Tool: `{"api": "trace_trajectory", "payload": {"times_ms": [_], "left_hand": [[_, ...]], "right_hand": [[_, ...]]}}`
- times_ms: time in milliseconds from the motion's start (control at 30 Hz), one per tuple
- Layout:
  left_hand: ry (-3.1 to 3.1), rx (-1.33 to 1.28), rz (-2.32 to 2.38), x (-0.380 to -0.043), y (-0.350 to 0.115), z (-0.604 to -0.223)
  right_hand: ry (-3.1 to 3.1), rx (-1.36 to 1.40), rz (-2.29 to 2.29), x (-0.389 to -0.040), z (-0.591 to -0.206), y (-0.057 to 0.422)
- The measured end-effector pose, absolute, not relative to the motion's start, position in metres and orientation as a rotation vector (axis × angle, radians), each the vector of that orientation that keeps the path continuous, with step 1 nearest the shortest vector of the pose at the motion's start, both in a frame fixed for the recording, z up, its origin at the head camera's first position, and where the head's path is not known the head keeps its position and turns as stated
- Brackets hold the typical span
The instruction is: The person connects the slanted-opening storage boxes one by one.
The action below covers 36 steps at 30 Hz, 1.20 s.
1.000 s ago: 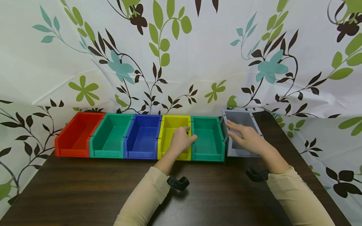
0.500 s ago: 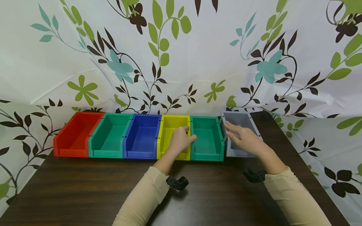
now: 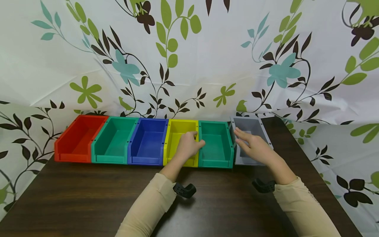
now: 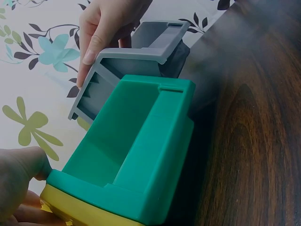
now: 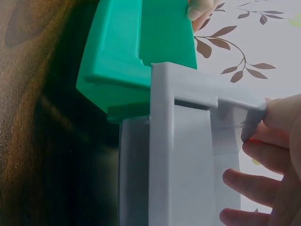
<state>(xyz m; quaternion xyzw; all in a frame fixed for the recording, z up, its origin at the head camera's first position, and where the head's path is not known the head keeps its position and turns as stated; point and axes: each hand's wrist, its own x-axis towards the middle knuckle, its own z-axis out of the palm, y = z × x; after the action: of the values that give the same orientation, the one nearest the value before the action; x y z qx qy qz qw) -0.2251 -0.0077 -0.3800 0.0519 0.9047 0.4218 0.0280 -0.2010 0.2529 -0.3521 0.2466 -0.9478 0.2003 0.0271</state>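
Note:
My left hand reaches over the yellow bin. Its thumb and fingers pinch the shared wall between that bin and the right-hand green bin, thumb on the green side. At the row's right end is a grey bin, set a little askew from the green one, with a narrow gap between them. My right hand grips the grey bin's left rim with thumb and index finger; the other fingers extend inside the bin. No contents show in the green bin.
Leftward the row continues with a blue bin, another green bin and a red bin. All stand on a dark wooden table. A leaf-patterned cloth hangs behind them. Black straps are on both wrists.
The head view has shifted slightly, and my right forearm has edged left. Both hands keep the same holds on the bins.

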Motion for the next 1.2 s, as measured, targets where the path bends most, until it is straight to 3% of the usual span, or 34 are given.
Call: {"api": "trace_trajectory", "payload": {"times_ms": [1200], "left_hand": [[2.790, 0.186, 1.297, -0.2260, -0.0077, -0.3803]], "right_hand": [[-3.014, 0.700, 0.625, -0.1983, -0.3499, 0.2507]]}}
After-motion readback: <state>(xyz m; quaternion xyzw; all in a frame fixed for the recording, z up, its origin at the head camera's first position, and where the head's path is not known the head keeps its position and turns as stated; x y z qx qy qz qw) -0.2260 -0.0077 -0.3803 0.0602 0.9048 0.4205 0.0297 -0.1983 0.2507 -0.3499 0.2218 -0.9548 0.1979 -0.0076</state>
